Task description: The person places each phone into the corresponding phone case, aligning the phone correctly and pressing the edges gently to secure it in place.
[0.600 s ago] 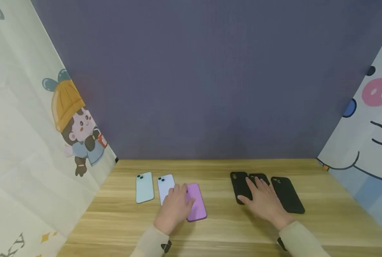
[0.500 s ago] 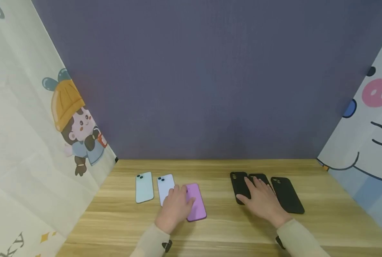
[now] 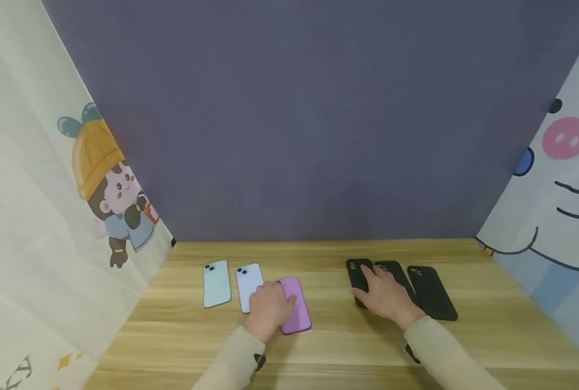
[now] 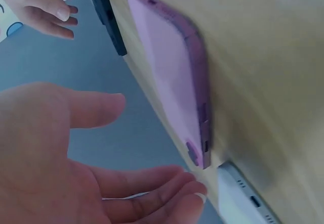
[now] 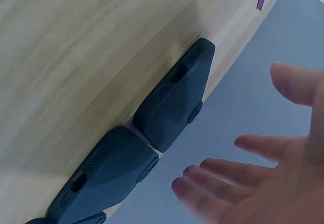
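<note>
I am hovering my left hand, fingers relaxed and grasping nothing, just over the purple phone beside the white phone, while my right hand is spreading loosely above the black cases, risking nudging a neighbouring one out of line.

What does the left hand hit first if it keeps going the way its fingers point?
Probably the purple phone: the left hand hovers open over it, fingertips beside the white phone. Depth is unclear.
</note>
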The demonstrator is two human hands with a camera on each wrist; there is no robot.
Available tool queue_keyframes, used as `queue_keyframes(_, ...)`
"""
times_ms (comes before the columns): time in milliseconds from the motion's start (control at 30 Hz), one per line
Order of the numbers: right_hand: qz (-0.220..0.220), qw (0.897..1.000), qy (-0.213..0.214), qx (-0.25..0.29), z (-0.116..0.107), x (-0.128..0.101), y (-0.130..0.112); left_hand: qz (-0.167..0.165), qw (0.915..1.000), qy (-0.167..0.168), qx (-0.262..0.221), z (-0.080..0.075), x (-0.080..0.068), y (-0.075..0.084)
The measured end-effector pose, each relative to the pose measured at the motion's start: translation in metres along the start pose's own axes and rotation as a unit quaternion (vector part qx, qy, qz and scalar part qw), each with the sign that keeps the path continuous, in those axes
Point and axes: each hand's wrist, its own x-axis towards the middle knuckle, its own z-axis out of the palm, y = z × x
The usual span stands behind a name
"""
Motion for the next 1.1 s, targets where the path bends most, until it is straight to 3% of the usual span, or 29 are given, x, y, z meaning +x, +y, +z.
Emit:
queue_keyframes(233,0.014,1.0,-0.013,0.015,0.003,0.014,-0.004,-0.009,0.9993,-0.035,-0.004,-0.007,0.006,0.004)
queue_keyframes(367,0.02,1.0,-0.018,0.01,0.003,0.018,-0.004,-0.019,0.9986,-0.048,-0.014,-0.004,0.008,0.007)
queue_keyframes(633,0.032,0.999,-0.032,-0.005,0.007,0.023,-0.001,-0.03,0.9982,-0.041,-0.03,0.01,0.009,0.004)
queue_keyframes(900,0.036,0.998,-0.039,-0.015,0.011,0.033,0.0,-0.052,0.9962,-0.034,-0.061,0.015,0.01,0.004)
queue_keyframes(1100,0.047,0.998,-0.035,-0.023,0.013,0.038,0.0,-0.065,0.9959,-0.025,-0.058,0.019,0.009,0.007)
